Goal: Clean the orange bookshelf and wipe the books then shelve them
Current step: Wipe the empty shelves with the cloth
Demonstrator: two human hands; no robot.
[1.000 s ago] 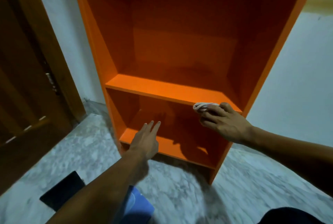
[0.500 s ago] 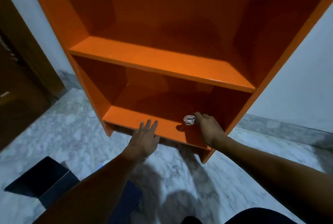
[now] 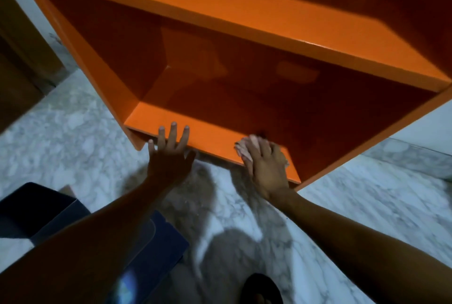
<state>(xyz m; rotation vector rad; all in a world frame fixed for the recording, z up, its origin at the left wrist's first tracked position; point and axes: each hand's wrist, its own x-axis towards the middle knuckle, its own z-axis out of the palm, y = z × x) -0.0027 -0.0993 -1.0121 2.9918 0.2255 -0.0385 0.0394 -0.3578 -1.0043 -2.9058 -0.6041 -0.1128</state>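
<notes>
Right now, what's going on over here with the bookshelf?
A person is cleaning the empty orange bookshelf. The right hand presses a pale cloth flat on the front of the bottom shelf, near its right end. The left hand lies open on that shelf's front edge, fingers spread. No books are shelved yet; dark, flat things that may be books lie on the marble floor at lower left.

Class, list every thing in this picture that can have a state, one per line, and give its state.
Orange bookshelf: upright, both visible shelves bare, no books in.
Bottom shelf: being wiped near its front right.
Cloth: bunched, pressed flat on the bottom shelf.
Right hand: palm down on the cloth.
Left hand: open, fingers spread, fingertips on the bottom shelf's front edge.
Dark blue books: lying on the floor, not shelved.
</notes>
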